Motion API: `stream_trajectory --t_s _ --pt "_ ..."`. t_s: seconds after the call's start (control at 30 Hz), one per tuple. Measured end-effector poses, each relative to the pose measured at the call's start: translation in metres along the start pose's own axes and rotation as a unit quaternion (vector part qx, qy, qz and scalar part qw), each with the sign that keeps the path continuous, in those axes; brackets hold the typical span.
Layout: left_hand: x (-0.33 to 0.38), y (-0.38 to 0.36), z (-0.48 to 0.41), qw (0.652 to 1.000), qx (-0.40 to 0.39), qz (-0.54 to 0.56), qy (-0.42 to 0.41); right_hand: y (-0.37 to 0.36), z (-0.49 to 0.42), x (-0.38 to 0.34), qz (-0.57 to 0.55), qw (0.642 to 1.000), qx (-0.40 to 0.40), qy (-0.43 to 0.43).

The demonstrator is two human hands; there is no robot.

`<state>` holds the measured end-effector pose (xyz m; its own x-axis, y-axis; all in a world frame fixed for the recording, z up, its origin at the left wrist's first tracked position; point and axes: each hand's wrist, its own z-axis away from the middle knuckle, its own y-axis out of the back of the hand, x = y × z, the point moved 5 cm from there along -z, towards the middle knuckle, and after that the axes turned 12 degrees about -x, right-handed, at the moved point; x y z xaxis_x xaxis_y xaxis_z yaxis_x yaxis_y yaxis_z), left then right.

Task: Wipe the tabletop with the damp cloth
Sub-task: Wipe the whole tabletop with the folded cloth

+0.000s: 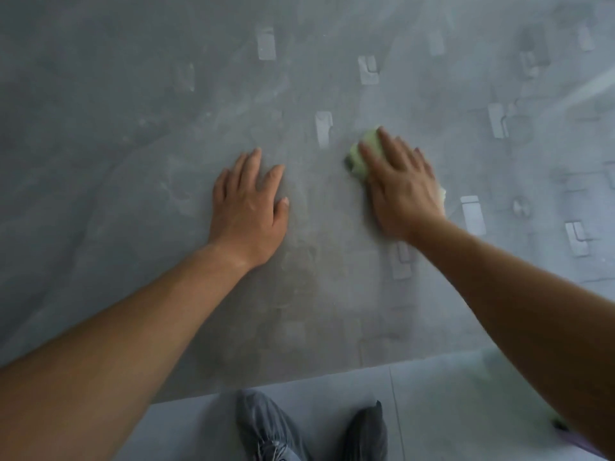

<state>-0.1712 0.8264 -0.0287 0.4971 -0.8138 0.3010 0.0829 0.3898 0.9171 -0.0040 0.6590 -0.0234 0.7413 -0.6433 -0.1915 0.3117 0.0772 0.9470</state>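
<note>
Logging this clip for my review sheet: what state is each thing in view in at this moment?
left hand: flat on the tabletop, fingers straight, holding nothing.
right hand: fingers straight, pressing on the cloth.
cloth: green, bunched under the right hand, on the tabletop.
tabletop: grey, streaky and smeared.
tape marks: stuck flat to the tabletop.

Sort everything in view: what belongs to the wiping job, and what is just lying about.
Job: green cloth; right hand pressing on it; grey tabletop; left hand resting flat on the tabletop.
Just there: pale tape marks on the tabletop; shoes; floor.
</note>
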Motion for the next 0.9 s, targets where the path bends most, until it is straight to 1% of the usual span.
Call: stream_trajectory --t_s 0.03,0.07,0.1,0.13,0.17,0.2,0.23,0.27,0.3,0.33,0.4,0.43,0.47,0.5,0.53,0.57,0.6,0.67,0.7,0.73,0.77,0.8,0.83,0.87,0.9 --pt "-0.001 0.001 -0.002 1.0 -0.004 0.005 0.001 0.005 -0.012 0.006 -0.036 0.997 0.002 -0.067" --pt "-0.002 0.003 -0.003 1.0 -0.007 0.008 -0.001 0.006 -0.016 0.002 -0.05 0.993 0.005 -0.104" --pt "-0.001 0.005 -0.003 1.0 -0.009 0.01 -0.004 0.004 -0.011 -0.009 -0.041 0.994 0.003 -0.099" --pt "0.0 0.007 -0.004 1.0 -0.012 0.011 -0.01 -0.002 0.001 -0.025 -0.017 0.998 -0.003 -0.052" --pt "0.001 0.009 -0.007 1.0 -0.013 0.013 -0.016 -0.009 0.018 -0.04 0.013 1.0 -0.013 0.021" --pt "0.002 0.012 -0.01 1.0 -0.013 0.015 -0.02 -0.017 0.036 -0.051 0.038 0.994 -0.028 0.099" --pt "0.003 0.014 -0.015 1.0 -0.013 0.017 -0.023 -0.021 0.047 -0.053 0.055 0.985 -0.041 0.155" --pt "0.005 0.016 -0.021 0.999 -0.015 0.015 -0.028 -0.021 0.047 -0.045 0.064 0.98 -0.05 0.184" --pt "0.007 0.017 -0.028 0.999 -0.017 0.011 -0.031 -0.017 0.035 -0.031 0.067 0.98 -0.049 0.18" --pt "0.01 0.018 -0.038 0.999 -0.018 0.005 -0.033 -0.009 0.016 -0.016 0.06 0.987 -0.04 0.145" --pt "0.016 0.02 -0.061 0.999 -0.021 -0.007 -0.03 0.011 -0.032 0.015 0.027 0.999 -0.017 0.026" --pt "0.018 0.02 -0.073 0.999 -0.024 -0.01 -0.023 0.019 -0.054 0.027 0.001 0.999 -0.012 -0.032" --pt "0.02 0.021 -0.086 1.0 -0.023 -0.014 -0.015 0.024 -0.071 0.033 -0.021 0.997 -0.008 -0.073" --pt "0.022 0.023 -0.098 1.0 -0.018 -0.017 -0.008 0.027 -0.082 0.031 -0.03 0.996 -0.004 -0.087" --pt "0.023 0.026 -0.11 1.0 -0.012 -0.02 -0.002 0.027 -0.085 0.023 -0.024 0.997 -0.004 -0.071" --pt "0.024 0.028 -0.121 1.0 -0.006 -0.023 0.004 0.024 -0.079 0.013 -0.007 1.0 -0.007 -0.023" --pt "0.023 0.031 -0.132 1.0 0.0 -0.026 0.012 0.018 -0.067 0.002 0.014 0.999 -0.015 0.044" --pt "0.019 0.037 -0.151 0.999 0.002 -0.034 0.03 0.007 -0.04 -0.009 0.048 0.984 -0.038 0.168" --pt "0.016 0.04 -0.158 0.999 0.0 -0.038 0.039 0.006 -0.037 -0.003 0.058 0.977 -0.046 0.199" --pt "0.013 0.041 -0.163 0.998 -0.003 -0.041 0.048 0.01 -0.046 0.008 0.059 0.976 -0.048 0.204" --pt "0.01 0.042 -0.167 0.998 -0.007 -0.044 0.054 0.017 -0.065 0.023 0.054 0.982 -0.037 0.179" --pt "0.008 0.041 -0.169 0.997 -0.012 -0.046 0.059 0.027 -0.088 0.039 0.038 0.991 -0.025 0.127" --pt "0.006 0.04 -0.169 0.997 -0.016 -0.049 0.062 0.039 -0.114 0.056 0.015 0.998 -0.012 0.057" --pt "0.006 0.04 -0.169 0.997 -0.017 -0.051 0.063 0.049 -0.14 0.072 -0.017 1.0 -0.008 -0.015" --pt "0.005 0.041 -0.168 0.997 -0.014 -0.052 0.062 0.058 -0.161 0.081 -0.044 0.997 -0.006 -0.067"
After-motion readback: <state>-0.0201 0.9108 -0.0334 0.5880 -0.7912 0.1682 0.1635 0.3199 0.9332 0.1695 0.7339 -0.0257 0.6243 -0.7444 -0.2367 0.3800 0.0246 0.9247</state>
